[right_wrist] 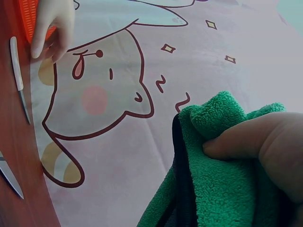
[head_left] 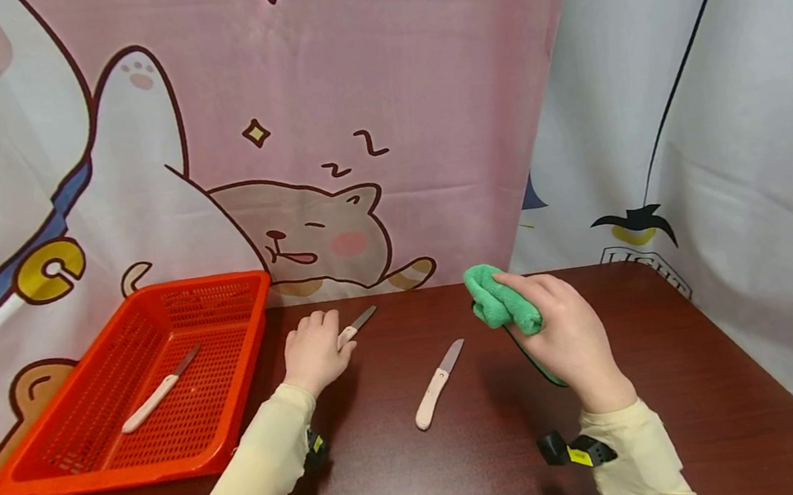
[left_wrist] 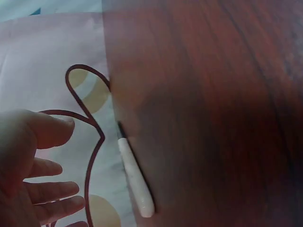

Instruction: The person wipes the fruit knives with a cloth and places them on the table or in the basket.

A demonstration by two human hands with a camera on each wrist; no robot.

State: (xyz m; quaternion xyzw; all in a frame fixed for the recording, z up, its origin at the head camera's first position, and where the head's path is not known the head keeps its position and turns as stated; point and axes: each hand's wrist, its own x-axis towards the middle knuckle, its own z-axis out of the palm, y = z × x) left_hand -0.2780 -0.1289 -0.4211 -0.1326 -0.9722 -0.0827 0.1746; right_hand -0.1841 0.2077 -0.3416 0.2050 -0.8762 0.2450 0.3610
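Cream sleeves [head_left: 243, 485]: are being worn on both forearms, a small black device [head_left: 577, 450] with a yellow label being carried at the right wrist.
Red basket [head_left: 113, 479]: is being supported by the table [head_left: 469, 478] at the left; a basket knife [head_left: 161, 390] is being held inside it, pale handle nearer, blade pointing away and to the right.
Middle knife [head_left: 433, 398]: is being borne by the table between the two hands, touched by neither, its blade being aimed away and to the right.
Right hand [head_left: 563, 330]: is being clamped on the green cloth [head_left: 511, 308], the thumb being pressed against its folds.
Green cloth: is being held up, bunched, over the right part of the table, its dark edging being shown in the right wrist view.
Left hand [head_left: 314, 352]: is being held just beside the far knife [head_left: 349, 334], thumb and fingers apart; contact does not seem to be made, though the left wrist view is dim.
Far knife: is being borne by the table near its back edge, right of the basket.
Pink curtain [head_left: 381, 59]: is being hung behind, a sleeping cat [head_left: 323, 227] being pictured on it.
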